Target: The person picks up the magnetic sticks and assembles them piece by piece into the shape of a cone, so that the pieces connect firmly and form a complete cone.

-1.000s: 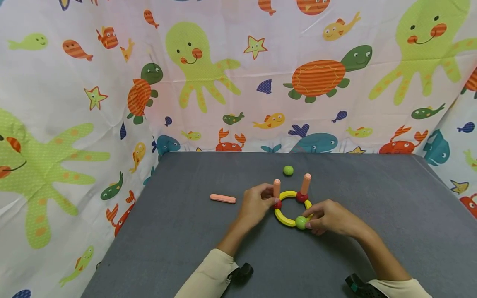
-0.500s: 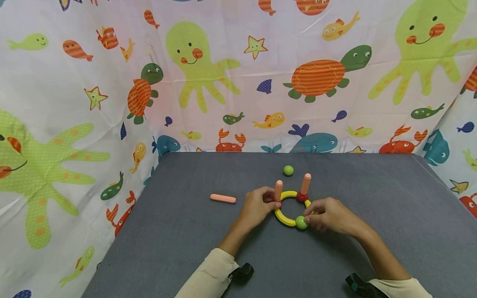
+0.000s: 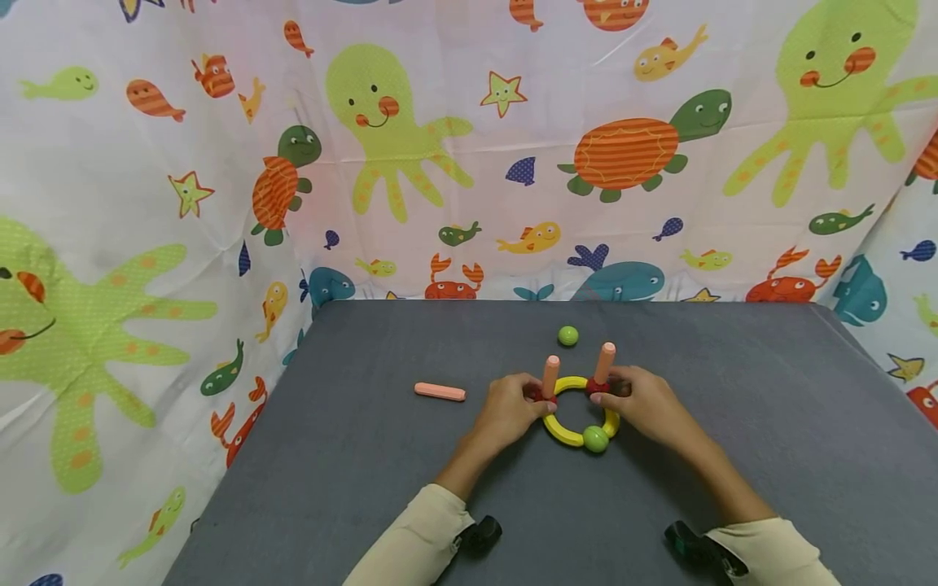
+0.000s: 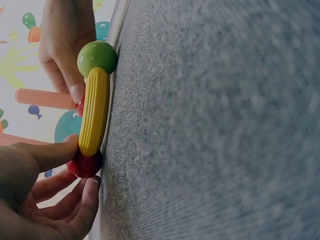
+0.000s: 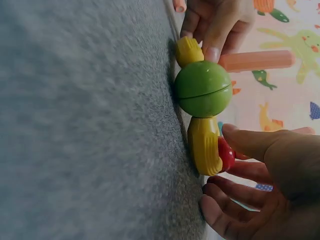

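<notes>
A ring of curved yellow pieces (image 3: 563,433) joined by balls lies on the grey table. A green ball (image 3: 596,439) forms its near side. Peach sticks stand up from the two red balls, one left stick (image 3: 550,376) and one right stick (image 3: 604,362). My left hand (image 3: 508,407) pinches the left red ball (image 4: 86,165) between thumb and fingers, below its stick. On the other side, my right hand (image 3: 650,404) holds the right red ball (image 5: 227,154), thumb in front and fingers curled behind it. The fingers partly hide both red balls.
A loose peach stick (image 3: 440,392) lies on the table (image 3: 352,456) left of the ring. Beyond the ring sits a loose green ball (image 3: 567,335). A curtain (image 3: 454,268) printed with sea animals hangs along the table's back and left edges.
My right hand has moved from the near green ball up to the right red ball. My left hand stays at the left red ball, whose stick has shifted slightly right.
</notes>
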Tool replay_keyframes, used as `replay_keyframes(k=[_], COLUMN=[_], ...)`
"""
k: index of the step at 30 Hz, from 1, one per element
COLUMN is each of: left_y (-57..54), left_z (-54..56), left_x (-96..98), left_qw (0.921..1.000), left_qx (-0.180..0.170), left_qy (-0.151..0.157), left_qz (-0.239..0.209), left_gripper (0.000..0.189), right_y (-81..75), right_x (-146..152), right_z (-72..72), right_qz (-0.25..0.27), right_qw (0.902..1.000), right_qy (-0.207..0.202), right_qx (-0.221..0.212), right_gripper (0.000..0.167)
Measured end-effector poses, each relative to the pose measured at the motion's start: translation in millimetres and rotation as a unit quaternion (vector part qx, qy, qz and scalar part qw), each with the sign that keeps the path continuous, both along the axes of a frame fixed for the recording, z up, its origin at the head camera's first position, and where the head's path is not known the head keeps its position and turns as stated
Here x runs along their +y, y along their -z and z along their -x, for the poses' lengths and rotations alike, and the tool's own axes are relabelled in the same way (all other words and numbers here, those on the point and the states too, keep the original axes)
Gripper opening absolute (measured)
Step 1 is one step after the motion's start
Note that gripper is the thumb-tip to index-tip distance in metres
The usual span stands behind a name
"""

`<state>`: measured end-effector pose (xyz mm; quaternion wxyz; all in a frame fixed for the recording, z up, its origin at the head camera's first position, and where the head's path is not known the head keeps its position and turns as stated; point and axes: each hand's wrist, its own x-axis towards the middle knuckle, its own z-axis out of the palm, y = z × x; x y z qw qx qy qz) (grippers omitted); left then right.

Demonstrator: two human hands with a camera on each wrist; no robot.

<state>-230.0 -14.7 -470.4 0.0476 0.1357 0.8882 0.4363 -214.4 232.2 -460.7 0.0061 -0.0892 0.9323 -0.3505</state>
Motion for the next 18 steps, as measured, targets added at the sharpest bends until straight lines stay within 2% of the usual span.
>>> replay_keyframes(k=[3,6,18], left_y=[0.6,1.7,2.3], left_z=[0.3,0.7,0.2], left_x=[-0.6,0.5,0.5], left_qw=[1.0000,1.0000,0.9997], left_qx=[0.002,0.007,0.023], left_qy=[0.002,0.005,0.004], left_qz=[0.000,0.004,-0.007], left_gripper=[0.027,0.026,0.028], right_y=[1.8,3.2,5.0], right_x=[-3.2,-3.6,1.9], right_z=[6.6,9.2,4.5], right_qz=[0.014,0.012,-0.003], right_qw=[0.9998,0.9995,0.9994], right_qy=[-0.013,-0.018,-0.011], right_qx=[0.009,0.022,0.032], right_gripper=[0.026,0.018,0.022])
